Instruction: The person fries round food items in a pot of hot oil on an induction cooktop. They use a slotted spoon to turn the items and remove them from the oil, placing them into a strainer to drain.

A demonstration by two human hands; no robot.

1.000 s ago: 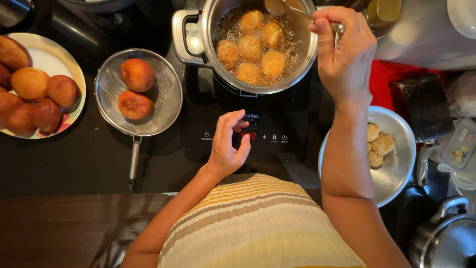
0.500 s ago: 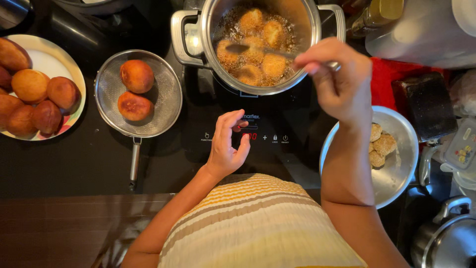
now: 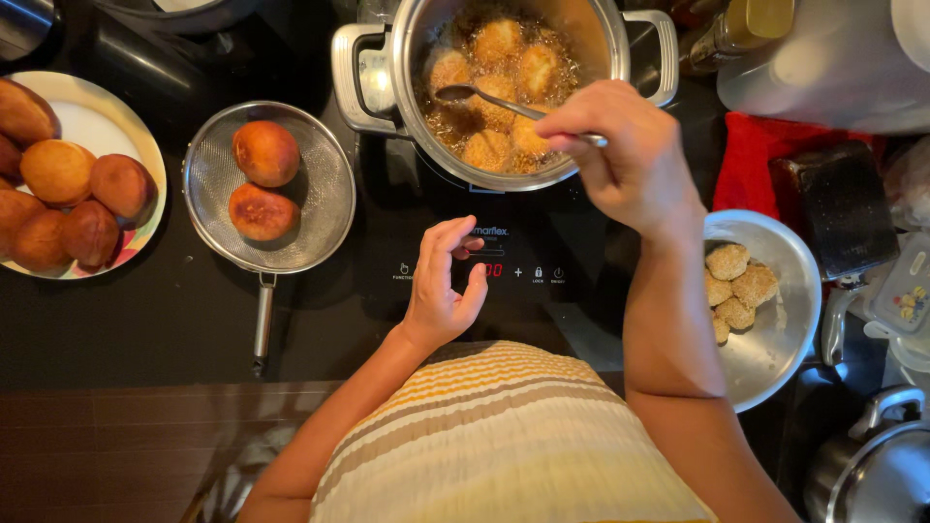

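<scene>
- Right hand (image 3: 630,160): closed around the handle of a metal spoon (image 3: 504,102), just over the near rim of the steel pot (image 3: 407,87). The spoon's bowl lies inside the pot, among the frying balls (image 3: 499,44).
- Left hand (image 3: 441,286): holds nothing; fingers loosely curled, fingertips on or just above the cooktop's control strip (image 3: 494,271), in front of the pot. Actual contact cannot be confirmed.
- Steel pot: stands on the black induction cooktop (image 3: 339,320), two side handles, with several golden breaded balls in bubbling oil.
- Wire strainer (image 3: 320,184): left of the pot, handle pointing toward the person, carrying two browned balls (image 3: 263,179).
- Plate (image 3: 107,126): further left of the pot, beyond the strainer, loaded with a pile of browned balls.
- Steel bowl (image 3: 785,339): right of the pot and nearer the person, partly behind the right forearm, containing pale uncooked breaded balls (image 3: 736,281).
- Red cloth (image 3: 751,160): right of the pot, with a dark block resting on it.
- Person's striped garment (image 3: 504,436): fills the lower centre, nearest the camera.
</scene>
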